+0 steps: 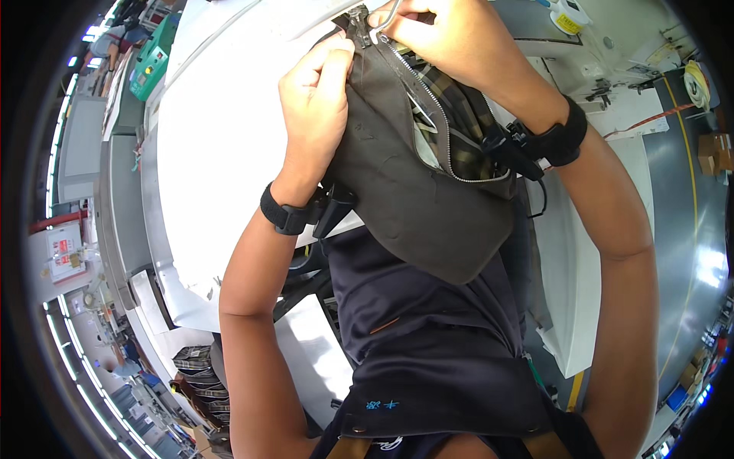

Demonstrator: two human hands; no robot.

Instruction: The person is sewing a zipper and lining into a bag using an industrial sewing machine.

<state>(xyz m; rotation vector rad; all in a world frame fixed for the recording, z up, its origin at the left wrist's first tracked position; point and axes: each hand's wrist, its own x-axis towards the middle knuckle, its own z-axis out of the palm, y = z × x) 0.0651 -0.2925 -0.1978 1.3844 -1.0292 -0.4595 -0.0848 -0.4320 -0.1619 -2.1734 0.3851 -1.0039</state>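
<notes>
White worktable (222, 145) fills the background from nine to twelve o'clock, with a dark olive garment (413, 191) held up over it near centre. At eleven o'clock the left hand (317, 96) pinches the fabric edge shut-fingered; at twelve the right hand (428, 30) grips the zipper (428, 99) top, fingers closed.

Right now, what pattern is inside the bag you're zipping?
A dark plaid lining shows inside the brown bag, seen from the head view.
</notes>
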